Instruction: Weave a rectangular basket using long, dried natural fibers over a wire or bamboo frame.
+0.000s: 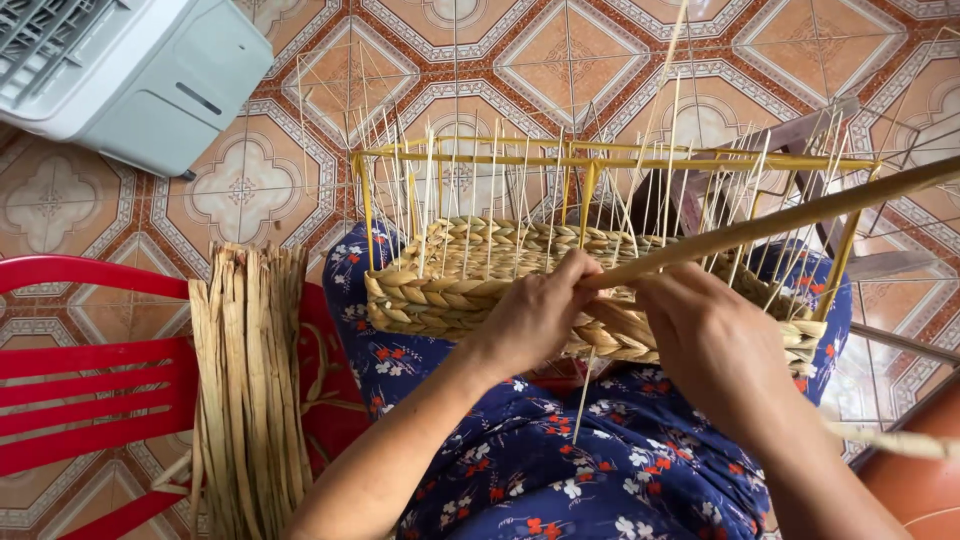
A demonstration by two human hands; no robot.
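Observation:
A half-woven straw basket [450,285] rests on my lap, built on a yellow wire frame [600,160] with several thin upright stakes. My left hand [535,315] pinches a long dried straw strand [790,220] against the basket's near wall. Just to its right, my right hand [715,345] grips the same strand at the woven rim. The strand runs up and away to the right edge of the view. A second pale strand [900,442] trails out low at the right.
A bundle of dried straw strips [245,390] lies on a red plastic chair [90,385] to my left. A white appliance [130,70] stands on the patterned tile floor at top left. A wooden stool [800,135] sits behind the basket.

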